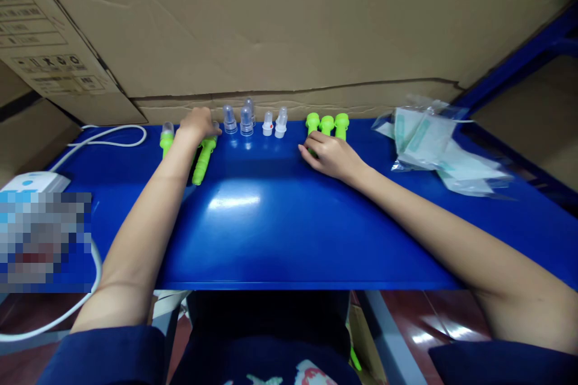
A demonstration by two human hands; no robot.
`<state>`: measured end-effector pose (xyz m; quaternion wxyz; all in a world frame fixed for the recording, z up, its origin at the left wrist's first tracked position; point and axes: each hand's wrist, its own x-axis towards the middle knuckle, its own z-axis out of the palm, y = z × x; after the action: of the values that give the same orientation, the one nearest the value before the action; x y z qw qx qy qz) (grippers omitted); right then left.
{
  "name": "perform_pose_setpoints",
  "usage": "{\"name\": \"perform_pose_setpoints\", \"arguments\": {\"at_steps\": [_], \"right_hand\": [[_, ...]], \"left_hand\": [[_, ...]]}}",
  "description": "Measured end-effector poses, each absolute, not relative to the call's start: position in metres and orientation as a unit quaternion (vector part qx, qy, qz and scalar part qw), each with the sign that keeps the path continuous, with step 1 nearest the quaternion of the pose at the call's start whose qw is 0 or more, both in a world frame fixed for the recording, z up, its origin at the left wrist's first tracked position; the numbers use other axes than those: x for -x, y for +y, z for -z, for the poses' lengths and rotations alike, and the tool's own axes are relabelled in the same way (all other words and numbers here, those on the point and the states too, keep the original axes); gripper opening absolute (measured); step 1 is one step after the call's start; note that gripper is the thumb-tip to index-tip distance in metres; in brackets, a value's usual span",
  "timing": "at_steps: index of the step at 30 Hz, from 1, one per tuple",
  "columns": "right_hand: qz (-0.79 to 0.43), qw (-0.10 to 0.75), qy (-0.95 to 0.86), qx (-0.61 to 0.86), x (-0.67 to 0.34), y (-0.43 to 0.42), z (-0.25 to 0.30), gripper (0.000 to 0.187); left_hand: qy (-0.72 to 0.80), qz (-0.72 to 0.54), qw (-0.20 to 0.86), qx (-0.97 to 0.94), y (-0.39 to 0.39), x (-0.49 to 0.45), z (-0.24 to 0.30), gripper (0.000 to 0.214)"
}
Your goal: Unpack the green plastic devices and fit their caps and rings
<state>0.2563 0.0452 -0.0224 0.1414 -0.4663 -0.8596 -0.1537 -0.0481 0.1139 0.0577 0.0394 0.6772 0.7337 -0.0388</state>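
My left hand (197, 123) reaches to the back of the blue table (271, 222), fingers curled over the top of a green plastic piece (203, 159) that lies on the table; a clear cap shows at my fingertips. My right hand (329, 153) rests on the table just in front of three upright green plastic pieces (327, 124), fingers curled round the base of the left one. Between the hands stand several clear plastic caps (239, 118) and two white ones (274, 124). Another green piece with a clear cap (167, 138) stands to the left.
Cardboard (289, 24) walls off the back of the table. Clear plastic bags (433, 144) lie at the right. A white device (34, 181) with a white cable (108, 135) sits at the left edge. A blurred patch covers the left front.
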Motion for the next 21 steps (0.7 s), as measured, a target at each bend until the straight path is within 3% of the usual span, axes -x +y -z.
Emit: {"name": "perform_pose_setpoints", "arguments": {"at_steps": [5,7,11,16,21], "right_hand": [[0.18,0.163,-0.869,0.432,-0.254,0.043,0.022,0.043],[0.171,0.174,-0.878,0.411,-0.253,0.042,0.024,0.043],[0.14,0.186,-0.899,0.371,-0.249,0.038,0.024,0.049],[0.093,0.214,-0.916,0.325,-0.247,0.035,0.024,0.06],[0.073,0.188,-0.941,0.271,-0.244,0.035,0.026,0.059]], "left_hand": [[0.722,0.114,0.07,-0.679,0.113,0.044,-0.061,0.055],[0.704,0.147,0.118,-0.684,0.11,0.042,-0.064,0.048],[0.661,0.153,0.235,-0.696,0.102,0.034,-0.067,0.057],[0.69,0.129,0.173,-0.691,0.097,0.024,-0.073,0.06],[0.507,0.152,0.226,-0.818,0.084,0.006,-0.078,0.063]]}}
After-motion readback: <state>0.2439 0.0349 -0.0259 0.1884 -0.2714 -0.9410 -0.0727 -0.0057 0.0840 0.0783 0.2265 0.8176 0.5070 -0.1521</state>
